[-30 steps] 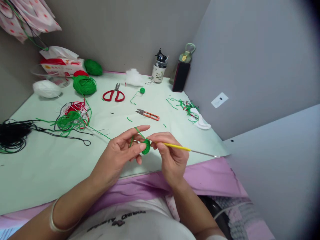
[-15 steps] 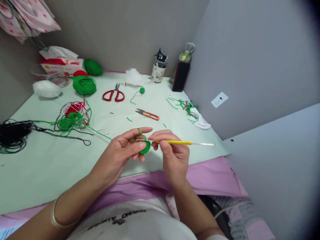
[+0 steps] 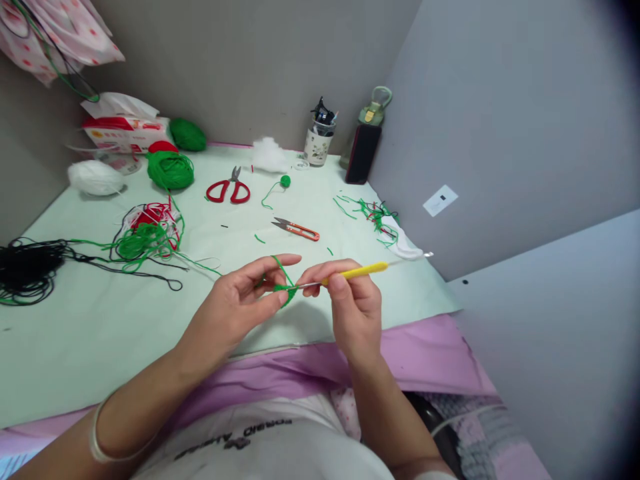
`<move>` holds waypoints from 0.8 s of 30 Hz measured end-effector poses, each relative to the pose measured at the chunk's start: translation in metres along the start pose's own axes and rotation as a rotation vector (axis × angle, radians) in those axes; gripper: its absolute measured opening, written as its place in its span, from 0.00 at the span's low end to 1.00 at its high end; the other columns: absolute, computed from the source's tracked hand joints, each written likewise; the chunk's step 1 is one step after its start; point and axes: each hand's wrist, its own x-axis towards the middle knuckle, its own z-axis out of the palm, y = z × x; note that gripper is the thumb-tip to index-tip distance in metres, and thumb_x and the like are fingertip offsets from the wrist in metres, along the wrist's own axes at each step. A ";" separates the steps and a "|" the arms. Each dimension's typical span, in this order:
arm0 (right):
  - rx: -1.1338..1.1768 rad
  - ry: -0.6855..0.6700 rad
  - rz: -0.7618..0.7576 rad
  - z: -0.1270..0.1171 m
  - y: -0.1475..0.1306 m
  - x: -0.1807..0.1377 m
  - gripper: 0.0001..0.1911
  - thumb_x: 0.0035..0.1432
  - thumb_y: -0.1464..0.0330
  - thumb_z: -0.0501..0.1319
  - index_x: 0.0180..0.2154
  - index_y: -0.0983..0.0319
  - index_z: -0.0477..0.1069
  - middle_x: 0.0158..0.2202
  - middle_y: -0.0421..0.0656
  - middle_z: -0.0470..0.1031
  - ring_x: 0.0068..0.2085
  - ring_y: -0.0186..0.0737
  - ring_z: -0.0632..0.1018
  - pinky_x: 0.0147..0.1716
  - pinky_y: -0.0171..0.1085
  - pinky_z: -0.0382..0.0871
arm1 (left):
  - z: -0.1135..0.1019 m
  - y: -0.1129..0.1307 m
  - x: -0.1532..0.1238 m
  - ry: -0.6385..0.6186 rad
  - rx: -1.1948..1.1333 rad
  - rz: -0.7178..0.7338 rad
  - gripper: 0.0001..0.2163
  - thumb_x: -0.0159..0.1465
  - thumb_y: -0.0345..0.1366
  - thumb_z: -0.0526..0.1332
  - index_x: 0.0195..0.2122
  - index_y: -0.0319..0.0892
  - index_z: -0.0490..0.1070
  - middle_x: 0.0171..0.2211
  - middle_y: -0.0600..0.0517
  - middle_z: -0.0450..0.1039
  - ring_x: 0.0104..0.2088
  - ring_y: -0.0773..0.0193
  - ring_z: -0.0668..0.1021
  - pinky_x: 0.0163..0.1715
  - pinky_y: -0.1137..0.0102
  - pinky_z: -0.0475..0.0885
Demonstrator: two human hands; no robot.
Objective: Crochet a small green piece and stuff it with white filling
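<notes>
My left hand (image 3: 240, 303) pinches a small green crochet piece (image 3: 285, 292) between thumb and fingers, with green yarn looped over its outstretched index finger. My right hand (image 3: 347, 300) grips a yellow-handled crochet hook (image 3: 357, 272) whose metal tip sits in the green piece; the back end points up to the right. Both hands hover above the near edge of the pale green table (image 3: 90, 333). The green yarn runs left to a tangle of green and red yarn (image 3: 145, 237).
Red scissors (image 3: 227, 190), orange thread snips (image 3: 296, 229), green yarn balls (image 3: 170, 169), a white yarn ball (image 3: 95, 177), black yarn (image 3: 27, 267), a tissue pack (image 3: 123, 130), a cup of tools (image 3: 319, 143), a dark box (image 3: 361, 153) and yarn scraps (image 3: 375, 217) lie on the table.
My right hand tilted the hook, so its back end rose from pointing down-right to up-right. The green piece turned edge-on in my left hand.
</notes>
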 end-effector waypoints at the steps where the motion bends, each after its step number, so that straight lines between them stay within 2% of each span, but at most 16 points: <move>1: -0.079 -0.005 -0.061 0.000 -0.001 -0.002 0.10 0.74 0.65 0.57 0.42 0.57 0.77 0.39 0.43 0.83 0.37 0.39 0.82 0.38 0.41 0.77 | 0.001 0.000 0.000 0.020 0.032 0.014 0.18 0.64 0.38 0.71 0.55 0.52 0.81 0.38 0.53 0.73 0.42 0.60 0.76 0.50 0.66 0.71; 5: -0.354 -0.060 -0.357 0.004 -0.003 -0.008 0.12 0.73 0.72 0.55 0.48 0.56 0.76 0.41 0.46 0.83 0.44 0.44 0.83 0.42 0.45 0.78 | 0.006 0.002 -0.001 0.110 0.153 0.099 0.17 0.63 0.34 0.70 0.54 0.51 0.81 0.37 0.54 0.73 0.43 0.61 0.76 0.54 0.65 0.70; 8: -0.474 -0.069 -0.521 0.006 -0.001 -0.009 0.13 0.72 0.73 0.55 0.51 0.56 0.74 0.40 0.47 0.83 0.42 0.45 0.84 0.38 0.44 0.78 | 0.010 0.003 -0.001 0.149 0.200 0.144 0.17 0.63 0.33 0.69 0.54 0.50 0.81 0.36 0.55 0.72 0.42 0.62 0.76 0.54 0.66 0.70; 13: -0.520 -0.062 -0.563 0.007 0.005 -0.009 0.12 0.72 0.70 0.56 0.52 0.56 0.74 0.44 0.49 0.84 0.41 0.45 0.84 0.37 0.45 0.79 | 0.014 0.000 -0.004 0.215 0.253 0.215 0.16 0.63 0.32 0.68 0.53 0.50 0.81 0.39 0.52 0.76 0.45 0.58 0.77 0.57 0.64 0.68; 18: -0.469 -0.038 -0.531 0.005 0.007 -0.008 0.13 0.73 0.72 0.54 0.50 0.55 0.75 0.39 0.46 0.84 0.40 0.45 0.84 0.36 0.45 0.79 | 0.015 -0.003 -0.006 0.239 0.338 0.315 0.17 0.63 0.31 0.69 0.52 0.53 0.82 0.38 0.53 0.76 0.46 0.57 0.77 0.57 0.63 0.67; 21: -0.622 -0.046 -0.587 0.005 0.010 -0.010 0.13 0.72 0.72 0.57 0.51 0.53 0.75 0.40 0.45 0.83 0.41 0.43 0.84 0.37 0.43 0.80 | 0.015 -0.003 -0.006 0.233 0.276 0.244 0.18 0.61 0.31 0.70 0.53 0.52 0.82 0.37 0.54 0.75 0.45 0.59 0.76 0.57 0.64 0.67; 24: -0.824 -0.033 -0.663 0.006 0.015 -0.015 0.16 0.67 0.75 0.63 0.53 0.51 0.76 0.41 0.44 0.82 0.43 0.43 0.83 0.38 0.42 0.81 | 0.015 -0.003 -0.005 0.131 -0.007 0.014 0.20 0.61 0.35 0.72 0.55 0.52 0.81 0.34 0.55 0.73 0.39 0.62 0.75 0.48 0.67 0.70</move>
